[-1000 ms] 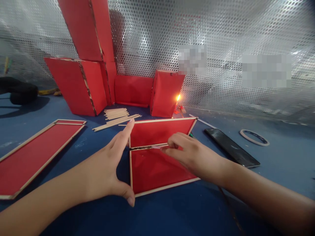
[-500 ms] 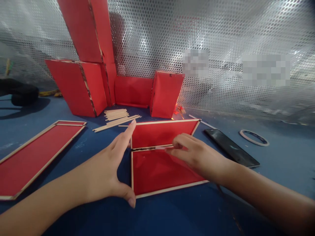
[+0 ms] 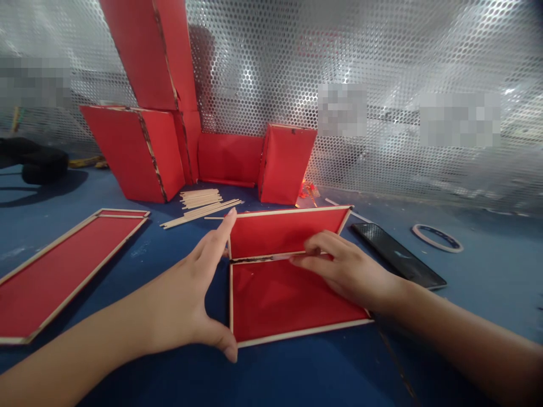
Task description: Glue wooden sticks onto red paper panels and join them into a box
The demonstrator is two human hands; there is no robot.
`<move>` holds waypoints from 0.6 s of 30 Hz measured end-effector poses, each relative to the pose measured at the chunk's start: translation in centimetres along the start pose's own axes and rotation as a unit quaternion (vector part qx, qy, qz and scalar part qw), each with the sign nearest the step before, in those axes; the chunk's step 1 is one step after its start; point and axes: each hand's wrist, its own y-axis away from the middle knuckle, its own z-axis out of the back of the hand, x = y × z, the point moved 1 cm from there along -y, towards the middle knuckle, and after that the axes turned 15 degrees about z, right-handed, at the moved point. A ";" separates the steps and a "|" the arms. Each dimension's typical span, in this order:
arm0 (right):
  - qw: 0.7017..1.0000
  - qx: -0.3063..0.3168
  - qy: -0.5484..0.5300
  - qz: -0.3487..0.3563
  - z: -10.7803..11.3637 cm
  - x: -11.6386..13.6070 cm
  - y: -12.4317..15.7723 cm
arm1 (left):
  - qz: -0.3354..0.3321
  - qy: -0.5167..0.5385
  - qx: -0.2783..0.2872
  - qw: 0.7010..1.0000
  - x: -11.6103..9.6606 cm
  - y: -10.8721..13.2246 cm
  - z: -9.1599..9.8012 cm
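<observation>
Two red panels edged with pale wooden strips meet at a seam. The lower panel (image 3: 271,299) lies flat and the upper panel (image 3: 263,232) rises behind it. A dark line runs along the left part of the seam. My left hand (image 3: 193,288) is spread at their left edge, thumb by the near corner and fingers at the upper panel's left end. Over the seam, right of centre, my right hand (image 3: 348,268) has its fingers closed on something I cannot make out; a pale, thin piece shows by the fingertips.
A framed red panel (image 3: 68,271) lies left. Behind are wooden sticks (image 3: 201,209), a red box (image 3: 286,164) and a taller red structure (image 3: 148,56). At right lie a black phone (image 3: 396,254) and a tape ring (image 3: 436,238). A black object (image 3: 42,164) sits far left.
The two joined panels have shifted slightly right and toward me. Both hands have moved slightly right with them, and the dark line on the seam reaches a little farther right.
</observation>
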 end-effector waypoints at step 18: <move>0.918 -0.018 0.243 0.311 1.5 -0.9 0.6 | 0.009 -0.019 -0.019 1.000 0.0 0.3 0.1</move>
